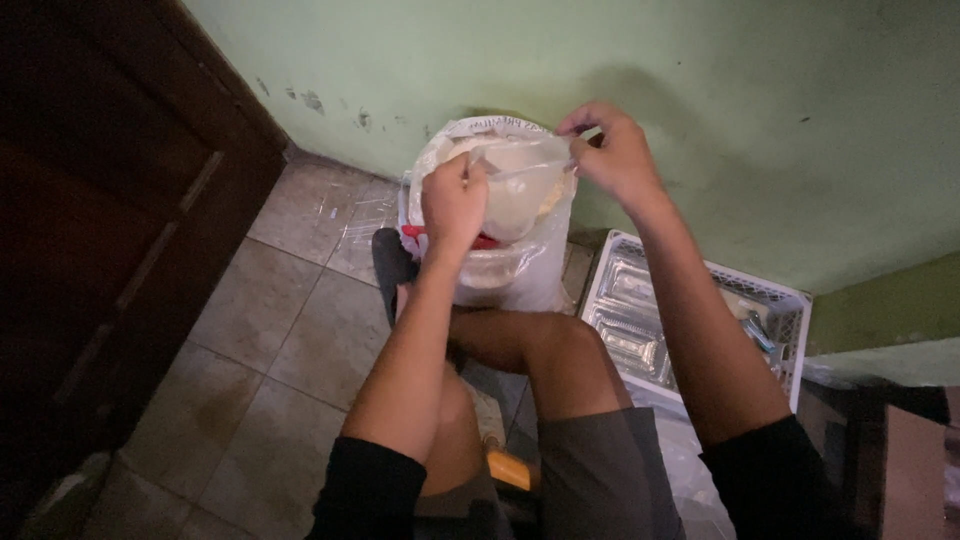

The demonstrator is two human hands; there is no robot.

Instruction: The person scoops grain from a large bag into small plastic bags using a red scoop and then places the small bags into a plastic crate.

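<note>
Bare knees below, both hands — left hand (452, 203), right hand (612, 150) — grip a crinkly clear plastic bag (520, 255).

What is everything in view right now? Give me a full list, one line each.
large plastic sack: one, clear to whitish, on the floor against the wall, full of pale contents
small plastic bag: one, clear, held open over the sack's mouth
red band: one, red, across the sack below the left hand
plastic crate: one, white, on the floor to the right of the sack
clear trays: several, transparent, stacked in the crate
wall: pale green, behind
door: dark wood, at left
floor tiles: beige
left hand: fingers pinching the bag's left edge
right hand: fingers pinching the bag's right edge
</note>
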